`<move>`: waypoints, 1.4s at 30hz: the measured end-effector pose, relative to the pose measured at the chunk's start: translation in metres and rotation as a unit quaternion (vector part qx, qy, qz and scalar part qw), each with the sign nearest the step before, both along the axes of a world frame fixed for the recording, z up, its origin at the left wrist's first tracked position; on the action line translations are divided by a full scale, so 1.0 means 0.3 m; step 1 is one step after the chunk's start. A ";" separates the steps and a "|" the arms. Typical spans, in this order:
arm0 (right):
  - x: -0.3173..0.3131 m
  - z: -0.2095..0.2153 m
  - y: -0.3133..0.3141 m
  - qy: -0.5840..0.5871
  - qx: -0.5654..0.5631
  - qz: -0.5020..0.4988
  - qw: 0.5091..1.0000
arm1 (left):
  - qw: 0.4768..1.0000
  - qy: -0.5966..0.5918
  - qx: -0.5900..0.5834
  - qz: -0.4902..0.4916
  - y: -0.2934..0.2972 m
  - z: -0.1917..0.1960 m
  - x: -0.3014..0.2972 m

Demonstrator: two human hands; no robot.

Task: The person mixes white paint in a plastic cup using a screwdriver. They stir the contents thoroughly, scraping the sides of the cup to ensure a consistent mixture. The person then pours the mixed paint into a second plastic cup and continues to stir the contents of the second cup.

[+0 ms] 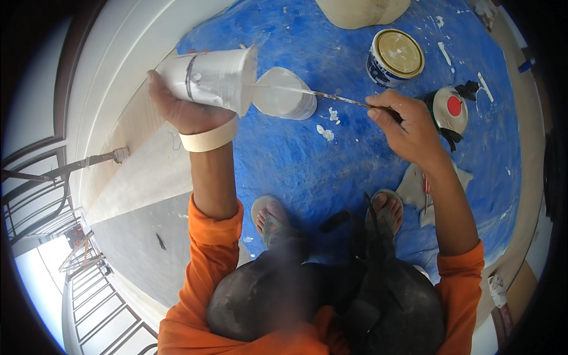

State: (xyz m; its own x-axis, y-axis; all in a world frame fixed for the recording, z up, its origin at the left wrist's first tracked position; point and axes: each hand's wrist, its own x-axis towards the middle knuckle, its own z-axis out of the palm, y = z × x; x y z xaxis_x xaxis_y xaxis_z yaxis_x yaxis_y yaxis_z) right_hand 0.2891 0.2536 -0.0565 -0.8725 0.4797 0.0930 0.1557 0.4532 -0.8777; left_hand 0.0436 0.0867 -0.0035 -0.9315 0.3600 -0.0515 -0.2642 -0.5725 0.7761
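Observation:
My left hand (180,112) is wrapped round a white plastic cup (219,77), which lies tilted on its side with its mouth facing right. A cream roll of tape (208,139) circles my left wrist like a bracelet. In my right hand (408,124) is a thin, paint-streaked metal tool (344,99) with a dark handle; its exact kind is unclear. The shaft points left at the cup's mouth, and I cannot tell whether its tip is inside. Below and just right of the cup, a translucent white tub (290,100) stands on the blue tarp (337,171).
Beyond my right hand stands a paint can (397,54) with a gold lid. Farther right is a round container with a red spot (453,106) and black cloth or plastic about it. A red-handled tool (426,186) lies on a pale rag (411,189). Railings (100,296) line the left.

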 end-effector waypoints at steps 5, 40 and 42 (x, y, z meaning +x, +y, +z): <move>0.031 0.062 0.026 0.003 -0.002 -0.011 1.000 | 1.000 0.019 -0.009 -0.013 -0.004 -0.031 0.000; 0.045 0.122 0.105 -0.097 -0.005 0.008 0.995 | 0.975 -0.010 0.176 -0.133 -0.048 -0.129 -0.162; 0.028 0.204 0.100 -0.123 0.059 0.017 0.991 | 0.979 0.006 0.164 -0.119 -0.048 -0.134 -0.149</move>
